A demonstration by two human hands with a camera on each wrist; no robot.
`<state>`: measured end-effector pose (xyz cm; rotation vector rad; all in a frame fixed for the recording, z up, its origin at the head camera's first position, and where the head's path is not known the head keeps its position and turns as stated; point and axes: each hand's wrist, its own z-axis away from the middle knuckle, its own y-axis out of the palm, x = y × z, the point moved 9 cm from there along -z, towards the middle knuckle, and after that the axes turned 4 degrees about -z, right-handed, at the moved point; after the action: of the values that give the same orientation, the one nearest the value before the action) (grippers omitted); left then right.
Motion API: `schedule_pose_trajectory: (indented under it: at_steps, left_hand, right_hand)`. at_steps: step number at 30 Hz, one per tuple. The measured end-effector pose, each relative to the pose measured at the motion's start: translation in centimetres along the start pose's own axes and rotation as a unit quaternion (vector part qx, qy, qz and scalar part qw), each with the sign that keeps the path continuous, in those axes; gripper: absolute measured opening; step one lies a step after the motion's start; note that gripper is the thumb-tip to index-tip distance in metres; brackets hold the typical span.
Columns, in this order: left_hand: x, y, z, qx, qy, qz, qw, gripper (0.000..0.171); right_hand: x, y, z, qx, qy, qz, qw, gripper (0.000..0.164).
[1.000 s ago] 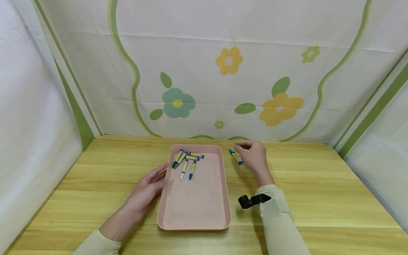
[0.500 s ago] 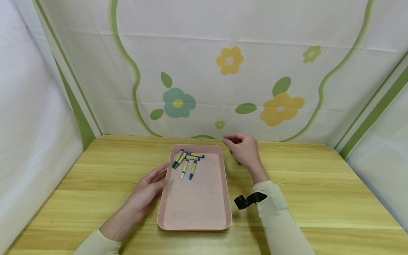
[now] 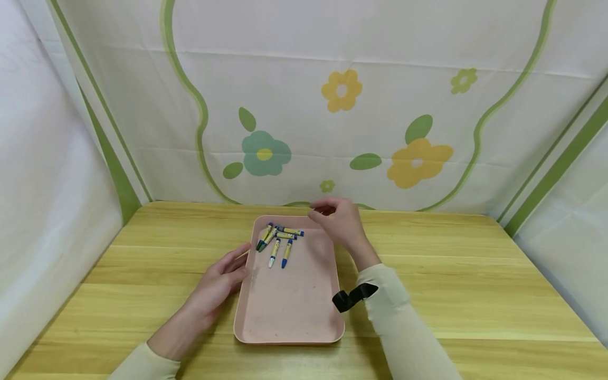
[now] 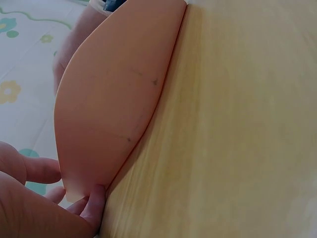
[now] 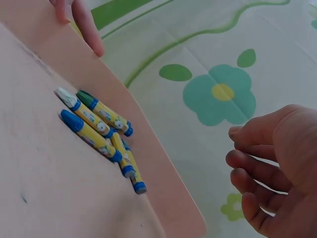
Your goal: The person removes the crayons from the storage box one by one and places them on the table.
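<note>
A pink tray lies on the wooden table, with several crayons in its far left part. They have yellow and blue wrappers; white, blue and green tips show in the right wrist view. My left hand rests against the tray's left side, fingers extended, and its fingertips touch the outer wall in the left wrist view. Over the tray's far right corner is my right hand, thumb and fingers bent towards each other. The right wrist view shows this hand from the side; I cannot tell whether it holds a crayon.
The wooden table extends on both sides of the tray. A white cloth with printed flowers stands behind the table, and cloth hangs at both sides. A black strap sticks out from the right sleeve.
My right hand has moved left from the crayons on the table to the tray's far right corner. Those crayons no longer show. My left hand and the tray have stayed put.
</note>
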<state>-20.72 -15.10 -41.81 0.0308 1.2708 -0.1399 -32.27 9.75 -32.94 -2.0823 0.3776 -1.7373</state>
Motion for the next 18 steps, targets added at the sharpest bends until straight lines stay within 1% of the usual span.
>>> schedule_pose_trajectory:
  at_steps: [5,11,14,18]
  left_hand:
    - [0.0,0.0,0.0,0.001,0.001,0.001,1.0000,0.062]
    - [-0.1,0.0,0.1,0.002,0.000,0.001,1.0000,0.062]
    - [-0.1,0.0,0.1,0.003,0.000,0.002,1.0000,0.062]
    - [-0.1,0.0,0.1,0.003,-0.001,0.002,1.0000,0.062]
  right_hand:
    - [0.4,2.1,-0.4,0.017,0.008,0.002,1.000,0.018]
    - [1.0,4.5,-0.6,0.036,-0.001,0.000,0.999,0.019]
    - [1.4,5.5,-0.6,0.043,-0.005,-0.007,0.999,0.022]
    - [1.4,6.4,-0.6,0.049,0.008,0.005,0.999,0.028]
